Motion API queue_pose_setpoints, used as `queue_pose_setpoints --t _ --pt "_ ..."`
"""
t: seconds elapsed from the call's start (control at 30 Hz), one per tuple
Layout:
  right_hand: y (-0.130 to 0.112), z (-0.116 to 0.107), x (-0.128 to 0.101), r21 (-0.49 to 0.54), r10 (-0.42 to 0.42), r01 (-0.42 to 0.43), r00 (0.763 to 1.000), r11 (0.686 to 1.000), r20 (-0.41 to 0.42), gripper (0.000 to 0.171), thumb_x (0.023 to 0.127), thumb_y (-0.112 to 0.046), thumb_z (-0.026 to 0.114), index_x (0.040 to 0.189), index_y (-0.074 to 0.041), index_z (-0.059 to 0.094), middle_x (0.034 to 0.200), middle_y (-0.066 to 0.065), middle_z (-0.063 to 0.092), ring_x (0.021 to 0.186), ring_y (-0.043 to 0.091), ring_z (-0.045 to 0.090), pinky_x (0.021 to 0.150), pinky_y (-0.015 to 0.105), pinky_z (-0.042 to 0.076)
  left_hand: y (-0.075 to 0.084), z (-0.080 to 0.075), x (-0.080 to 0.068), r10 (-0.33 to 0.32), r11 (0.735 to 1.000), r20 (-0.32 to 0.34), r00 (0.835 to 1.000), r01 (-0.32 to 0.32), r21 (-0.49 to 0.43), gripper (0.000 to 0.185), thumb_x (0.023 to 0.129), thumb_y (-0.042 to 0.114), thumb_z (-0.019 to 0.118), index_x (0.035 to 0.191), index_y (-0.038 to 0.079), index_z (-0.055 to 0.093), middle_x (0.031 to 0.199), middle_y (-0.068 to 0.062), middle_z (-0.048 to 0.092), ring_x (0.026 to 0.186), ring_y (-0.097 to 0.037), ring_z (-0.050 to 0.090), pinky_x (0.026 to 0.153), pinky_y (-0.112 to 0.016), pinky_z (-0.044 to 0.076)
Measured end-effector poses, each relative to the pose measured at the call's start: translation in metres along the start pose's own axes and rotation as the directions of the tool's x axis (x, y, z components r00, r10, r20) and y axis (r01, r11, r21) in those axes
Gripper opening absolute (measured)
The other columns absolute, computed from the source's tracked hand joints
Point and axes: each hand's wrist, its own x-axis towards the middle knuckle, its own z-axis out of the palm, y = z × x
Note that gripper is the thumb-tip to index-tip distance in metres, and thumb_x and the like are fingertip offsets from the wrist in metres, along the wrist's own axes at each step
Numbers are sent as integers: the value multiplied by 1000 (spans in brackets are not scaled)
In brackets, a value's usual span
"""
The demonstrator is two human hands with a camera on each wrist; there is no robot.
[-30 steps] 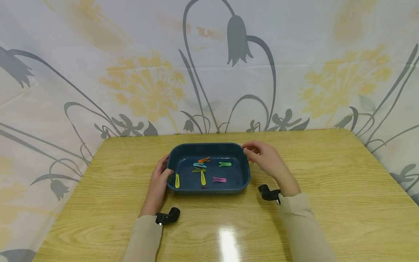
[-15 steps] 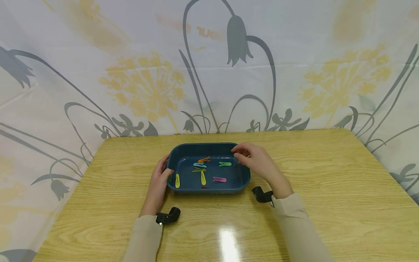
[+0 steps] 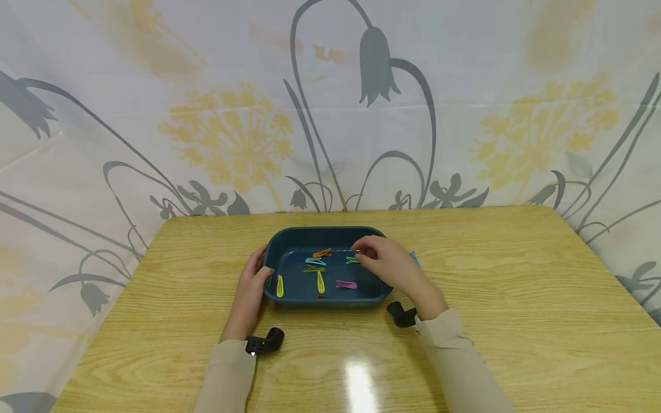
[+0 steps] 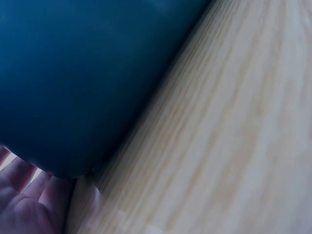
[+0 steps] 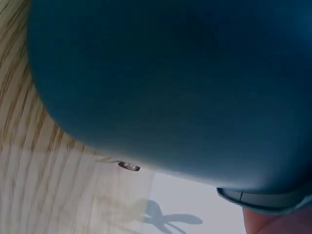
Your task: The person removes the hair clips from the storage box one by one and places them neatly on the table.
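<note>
A dark blue tray holds several hair clips on its floor. My left hand grips the tray's left end, thumb over the rim; in the left wrist view its fingers lie against the tray's outer wall. My right hand reaches in over the right rim, fingers bent and thumb apart from them. Its fingertips are right at a green hair clip, which they partly cover. Nearby lie a pink clip, an orange clip, a light blue clip and yellow clips.
Just right of the tray, a blue hair clip lies on the wooden table, partly hidden by my right hand. A flower-patterned cloth hangs behind the table's back edge. A wrist camera sits on my left wrist.
My right hand has moved left from the tray's right rim, and down to the green clip. The blue clip on the table has come into view. My left hand has stayed put.
</note>
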Motion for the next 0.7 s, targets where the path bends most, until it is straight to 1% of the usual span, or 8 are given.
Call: queue_pose_setpoints --t 0.23,0.4,0.57,0.7 --pt "-5 6 0 -45 -16 18 999 999 50 23 90 -24 57 109 -15 64 97 -7 62 81 9 55 70 28 45 -1 0 0 7 1000 0 1000 -7 -7 54 89 10 41 141 22 34 144 1 35 130 -15 32 108 -38 23" --pt "-9 11 0 -123 -16 25 997 992 78 23 89 -25 58 109 -17 65 94 -7 62 77 7 55 67 27 45 -1 0 1 6 1000 -3 1000 -6 -7 54 89 11 42 141 23 34 144 4 34 130 -13 31 107 -37 23" --pt "-12 16 1 -214 -27 44 996 976 82 23 87 -25 61 108 -17 65 90 -8 63 70 4 53 64 25 44 -1 0 2 4 1000 -1 1000 -4 -8 55 89 11 42 141 24 33 144 4 34 130 -13 31 107 -37 24" --pt "-14 21 1 -302 -21 44 997 952 80 23 86 -27 63 108 -20 66 85 -12 63 68 2 52 63 25 44 -1 0 2 3 1000 0 1000 -3 -8 55 89 12 42 141 23 33 144 4 34 130 -13 31 107 -37 23"
